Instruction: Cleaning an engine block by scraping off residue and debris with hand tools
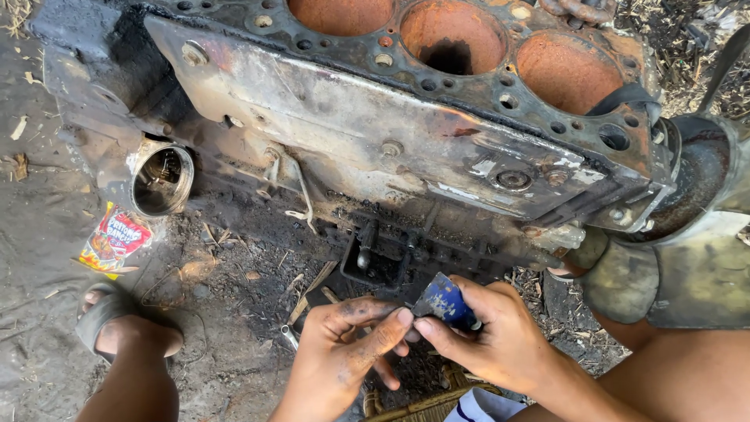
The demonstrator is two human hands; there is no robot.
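My right hand [500, 336] grips a small blue tube-like object [445, 301], its tip pointed left. My left hand [348, 355], smeared with black grease, pinches at the tube's end with thumb and forefinger, so both hands meet over the dirt. Just above them lies a large rusty, greasy engine block [375, 133] with three orange-rusted cylinder bores [453, 35] facing up. A dark bracket [367, 254] hangs from the block's lower side, close to my fingers.
A round metal opening [162, 180] sticks out of the block at left. A red and yellow snack wrapper [115, 240] lies on the dirt. My sandalled foot [109, 320] rests at lower left. A rusty housing [695, 234] sits at right; a woven basket edge [422, 406] is below my hands.
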